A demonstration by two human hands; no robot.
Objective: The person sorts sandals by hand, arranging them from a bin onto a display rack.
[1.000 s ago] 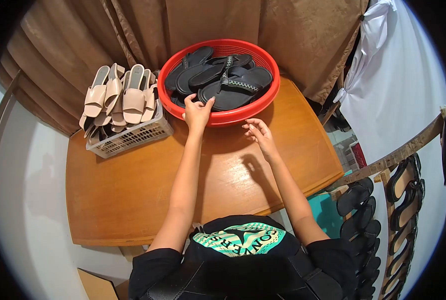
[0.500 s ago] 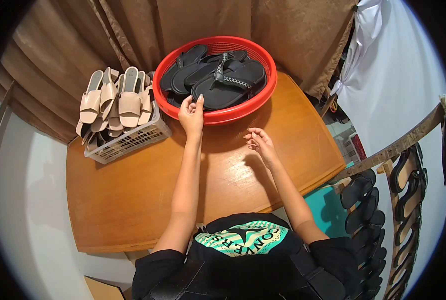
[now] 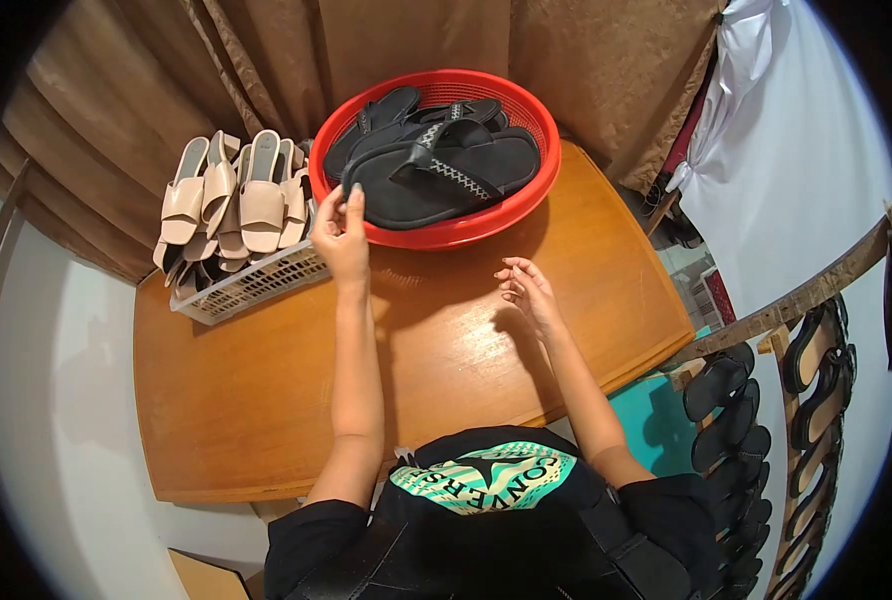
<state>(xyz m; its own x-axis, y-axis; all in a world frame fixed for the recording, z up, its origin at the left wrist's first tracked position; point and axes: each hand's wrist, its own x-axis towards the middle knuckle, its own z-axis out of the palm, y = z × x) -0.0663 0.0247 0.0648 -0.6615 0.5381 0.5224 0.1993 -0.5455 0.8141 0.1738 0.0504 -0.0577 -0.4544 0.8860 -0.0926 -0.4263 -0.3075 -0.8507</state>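
My left hand (image 3: 342,235) pinches the toe end of a black flip-flop (image 3: 396,190) with white zigzag stitching on its straps. That flip-flop lies tilted over others inside a round red basket (image 3: 446,236) at the back of the wooden table (image 3: 436,340). More black flip-flops (image 3: 391,108) are piled beneath and behind it. Over the tabletop, in front of the basket, my right hand (image 3: 529,295) hovers with its fingers loosely bent and apart, holding nothing.
Left of the basket stands a light plastic crate (image 3: 256,288) heaped with beige heeled sandals (image 3: 262,200). Brown curtains (image 3: 406,35) hang behind the table. At the right, black footwear (image 3: 731,410) and soles (image 3: 816,380) line wooden racks beside a white cloth (image 3: 796,170).
My left hand has moved left, drawing the top flip-flop with it toward the basket's left rim. My right hand has barely moved.
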